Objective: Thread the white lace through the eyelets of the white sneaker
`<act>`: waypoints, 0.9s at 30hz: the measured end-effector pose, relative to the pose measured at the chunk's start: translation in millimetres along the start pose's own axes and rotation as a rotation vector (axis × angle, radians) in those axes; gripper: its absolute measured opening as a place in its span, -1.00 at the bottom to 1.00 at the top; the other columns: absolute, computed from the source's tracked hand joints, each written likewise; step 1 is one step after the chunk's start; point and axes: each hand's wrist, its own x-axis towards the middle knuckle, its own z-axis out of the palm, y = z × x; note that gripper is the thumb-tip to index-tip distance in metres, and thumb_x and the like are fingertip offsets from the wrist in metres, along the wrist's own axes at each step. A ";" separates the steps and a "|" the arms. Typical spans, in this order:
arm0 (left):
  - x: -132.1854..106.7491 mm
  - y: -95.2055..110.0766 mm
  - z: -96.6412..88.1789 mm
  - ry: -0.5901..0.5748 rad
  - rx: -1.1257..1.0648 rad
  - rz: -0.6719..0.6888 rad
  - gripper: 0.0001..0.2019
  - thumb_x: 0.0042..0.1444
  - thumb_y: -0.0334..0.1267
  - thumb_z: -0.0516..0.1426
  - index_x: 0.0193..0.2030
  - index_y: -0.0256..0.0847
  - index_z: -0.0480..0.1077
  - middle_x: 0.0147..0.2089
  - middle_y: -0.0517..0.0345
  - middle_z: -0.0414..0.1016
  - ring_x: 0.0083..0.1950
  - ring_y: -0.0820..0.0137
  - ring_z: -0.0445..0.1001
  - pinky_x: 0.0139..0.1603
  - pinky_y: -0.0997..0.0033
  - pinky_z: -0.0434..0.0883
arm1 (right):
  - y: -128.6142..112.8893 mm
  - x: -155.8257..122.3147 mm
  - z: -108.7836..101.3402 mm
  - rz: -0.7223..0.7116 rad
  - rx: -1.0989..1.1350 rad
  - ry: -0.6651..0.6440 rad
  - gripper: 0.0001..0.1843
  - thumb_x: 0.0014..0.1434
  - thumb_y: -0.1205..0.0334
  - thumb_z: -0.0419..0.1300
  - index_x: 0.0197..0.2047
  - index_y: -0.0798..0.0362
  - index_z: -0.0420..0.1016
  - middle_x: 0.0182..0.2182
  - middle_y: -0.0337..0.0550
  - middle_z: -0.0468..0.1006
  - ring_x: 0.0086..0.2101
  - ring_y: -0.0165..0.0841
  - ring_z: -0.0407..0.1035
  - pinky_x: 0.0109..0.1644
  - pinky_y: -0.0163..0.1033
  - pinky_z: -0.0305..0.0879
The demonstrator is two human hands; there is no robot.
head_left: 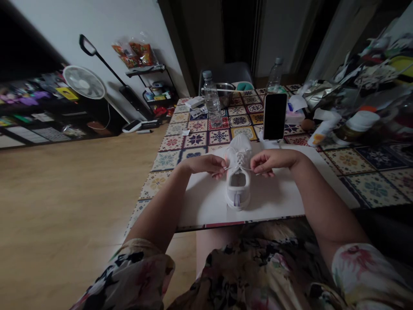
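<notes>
A white sneaker [238, 181] stands on a white sheet [277, 198] on the table, heel toward me. My left hand [208, 165] is closed in a pinch on the left end of the white shoelace [238, 162]. My right hand [269, 162] pinches the lace's right end. Both hands sit just beside the shoe's opening, on either side of it, with the lace drawn taut between them.
A black phone [275, 116] stands upright behind the shoe. Two plastic bottles [213, 98], a metal bowl [225, 91], a tube and jars crowd the patterned tablecloth [371, 172]. Clutter piles up at the right. A fan [84, 82] and shelves stand left across the wooden floor.
</notes>
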 end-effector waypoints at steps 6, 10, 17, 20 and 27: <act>-2.6 4.7 -2.6 -0.010 0.100 0.108 -0.58 -0.10 0.08 0.38 -0.34 -0.28 0.52 -0.36 0.14 0.55 -0.28 0.45 0.47 -0.13 0.46 0.37 | -1.1 -2.4 -5.0 -0.121 -0.092 -0.033 -0.68 0.04 0.05 0.40 -0.35 0.13 0.49 -0.47 -0.30 0.45 -0.45 -0.51 0.31 -0.29 -0.34 0.25; -8.1 8.6 -10.6 -0.004 0.203 0.270 -0.58 -0.05 0.10 0.35 -0.44 -0.30 0.51 -0.26 0.03 0.55 -0.17 0.36 0.47 -0.05 0.40 0.38 | -4.0 -5.4 -9.1 -0.293 -0.194 -0.043 -0.76 0.09 0.13 0.39 -0.37 0.14 0.54 -0.41 -0.27 0.46 -0.35 -0.48 0.32 -0.18 -0.32 0.26; -9.3 9.8 -7.2 -0.051 0.244 0.260 -0.64 -0.01 -0.08 0.37 -0.16 -0.26 0.51 -0.21 -0.02 0.60 -0.20 0.36 0.53 -0.11 0.40 0.42 | -0.8 -4.7 -9.0 -0.516 -0.130 0.032 -0.80 0.11 0.16 0.40 -0.38 0.12 0.56 -0.34 -0.25 0.43 -0.29 -0.47 0.32 -0.12 -0.31 0.28; -2.2 6.8 0.3 -0.026 0.152 0.217 -0.62 -0.05 -0.10 0.39 -0.16 -0.25 0.46 -0.31 0.07 0.58 -0.29 0.41 0.52 -0.20 0.45 0.40 | 0.3 -3.7 -8.7 -0.523 -0.091 0.034 -0.82 0.10 0.19 0.41 -0.38 0.12 0.58 -0.34 -0.26 0.43 -0.30 -0.49 0.31 -0.13 -0.33 0.28; -1.3 8.6 -1.3 0.106 0.168 0.198 -0.64 -0.01 0.03 0.34 -0.41 -0.28 0.48 -0.48 0.21 0.48 -0.42 0.51 0.37 -0.31 0.52 0.27 | 5.0 6.3 -3.6 -0.603 0.083 0.124 -0.82 0.03 0.20 0.46 -0.39 0.11 0.62 -0.26 -0.19 0.56 -0.22 -0.44 0.43 -0.06 -0.28 0.33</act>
